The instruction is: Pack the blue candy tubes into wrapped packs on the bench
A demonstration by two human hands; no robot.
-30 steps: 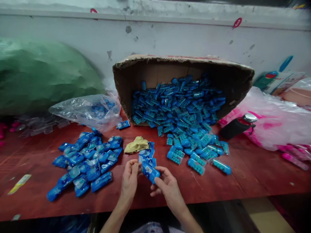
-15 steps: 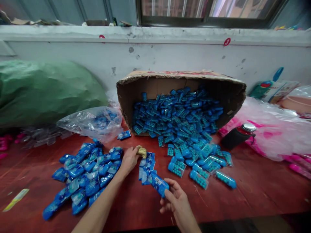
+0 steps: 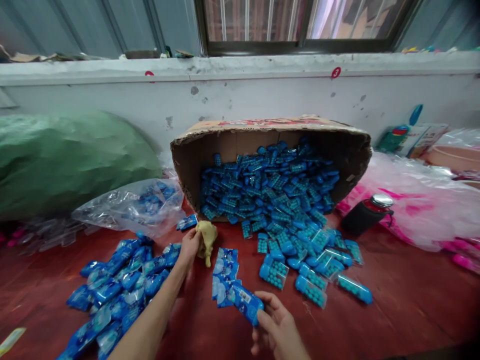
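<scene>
My left hand pinches a crumpled yellowish cloth just left of several flat blue wrappers on the red table. Between the thumb and fingers of my right hand is a filled blue packet with a white barcode label. Its far end lies over the nearest flat wrappers. A heap of plump blue packets spreads left of my left forearm. Right of the wrappers, clear containers with blue caps and small blue balls spill from an open cardboard box lying on its side.
A clear plastic bag with blue pieces lies left of the box, before a big green sack. A dark-sleeved bottle and a pink-and-white plastic bag stand at the right. The white wall closes the back.
My left hand has moved left with the cloth, away from the flat wrappers, and the cloth now hangs more open. My right hand keeps the packet in nearly the same place. The view has shifted slightly.
</scene>
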